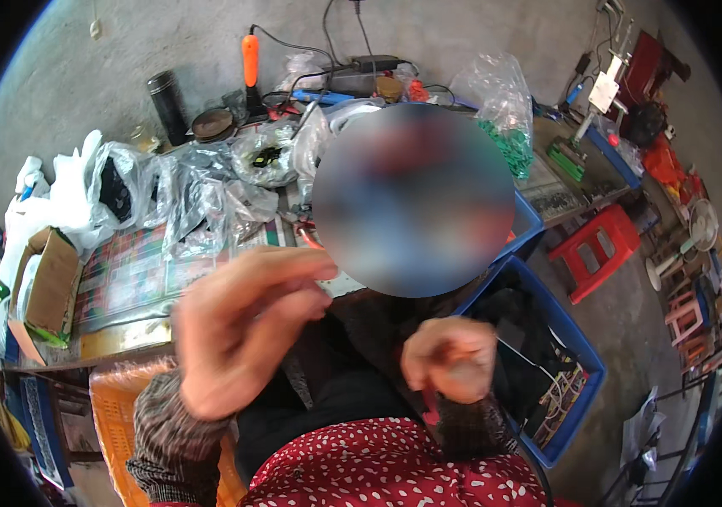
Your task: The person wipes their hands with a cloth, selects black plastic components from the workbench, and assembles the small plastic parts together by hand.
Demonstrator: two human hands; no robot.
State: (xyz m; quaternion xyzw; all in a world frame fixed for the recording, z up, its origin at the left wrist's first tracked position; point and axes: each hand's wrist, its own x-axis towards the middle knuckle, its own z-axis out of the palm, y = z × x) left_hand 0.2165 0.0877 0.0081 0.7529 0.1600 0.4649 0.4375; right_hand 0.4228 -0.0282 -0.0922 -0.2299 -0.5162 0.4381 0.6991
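Note:
Both hands are raised close to the camera over my lap and are smeared by motion. My left hand (238, 334) is large in the view, its fingers stretched to the right with the thumb under them; nothing clear shows between them. My right hand (450, 357) is curled into a fist above a dark knitted cuff. A thin red strip (428, 407) shows just under that fist; I cannot tell if it is held. Red tool handles (306, 235) lie on the table just beyond my left fingers. A blurred patch hides the middle of the table.
The table (124, 279) bears several clear plastic bags (200, 203) of small parts, a cardboard box (48, 287), a black cylinder (167, 106) and an orange-handled tool (249, 59). A blue crate (585, 355) sits at my right, an orange crate (116, 414) at my left, a red stool (599, 249) beyond.

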